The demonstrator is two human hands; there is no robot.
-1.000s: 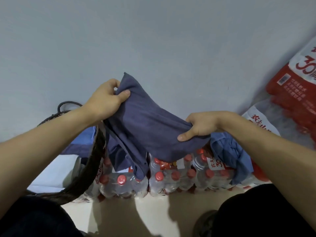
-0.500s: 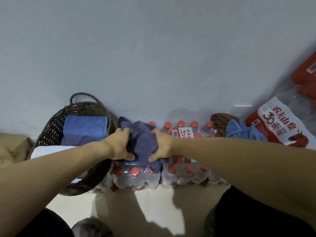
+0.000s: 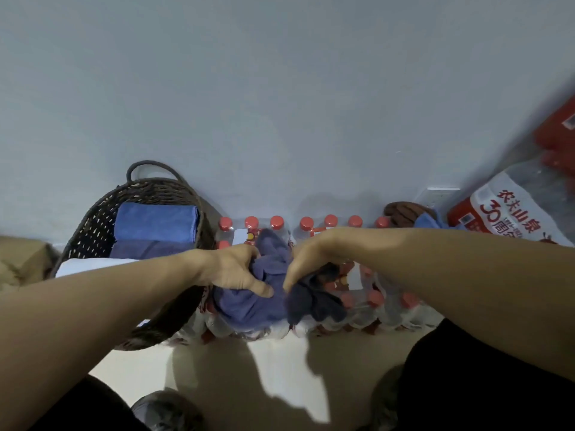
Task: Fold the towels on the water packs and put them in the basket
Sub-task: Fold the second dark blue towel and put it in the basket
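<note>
Since a second ago: both hands have brought the purple-blue towel (image 3: 267,293) down from mid-air onto the water packs (image 3: 351,303), and the head camera has dipped so the basket now shows.
Head view, left hand (image 3: 231,270): grip closed round a bunch of the towel's left side, thumb pressing on top.
Head view, right hand (image 3: 311,259): fingers curled down into the darker folds on the towel's right side, pinching cloth.
Towel: crumpled on the near-left bottles, just beside the wicker basket (image 3: 93,225).
Basket: already holds a folded blue towel (image 3: 155,223), with a darker one and a white one nearer.
Waiting: a brown towel (image 3: 404,211) and a light blue towel (image 3: 431,220) lie at the far right of the packs.
Step in hand: I'd say spreading this towel out to fold it.
Next move: likely pull the hands apart to flatten the cloth, find the corners, then fold.
</note>
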